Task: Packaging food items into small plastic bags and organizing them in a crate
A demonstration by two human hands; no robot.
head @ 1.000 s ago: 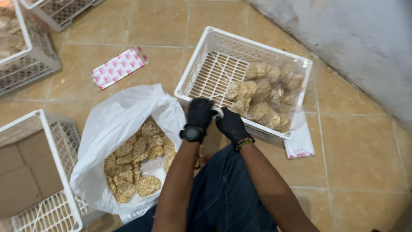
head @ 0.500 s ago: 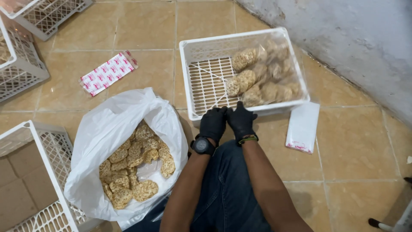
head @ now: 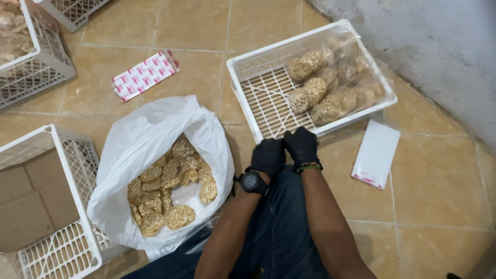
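My left hand (head: 267,156) and my right hand (head: 301,146), both in black gloves, are closed side by side on the near rim of a white slatted crate (head: 240,95) on the tiled floor. The crate's right half holds clear bags of round brown crackers (head: 330,90); its left half shows bare slats. To the left of my knees an open white plastic bag (head: 139,144) holds several loose crackers (head: 170,181). My left wrist carries a black watch and my right a woven band.
A flat stack of white packaging bags (head: 375,154) lies right of the crate. A pink-patterned pack (head: 144,75) lies on the tiles at upper left. A white crate (head: 62,160) stands at left, another (head: 44,59) at upper left. A grey wall (head: 439,46) runs along the right.
The crate with the bagged crackers has turned and shifted toward the wall while my hands stayed on its near rim. The flat white bags beside it are now fully uncovered.
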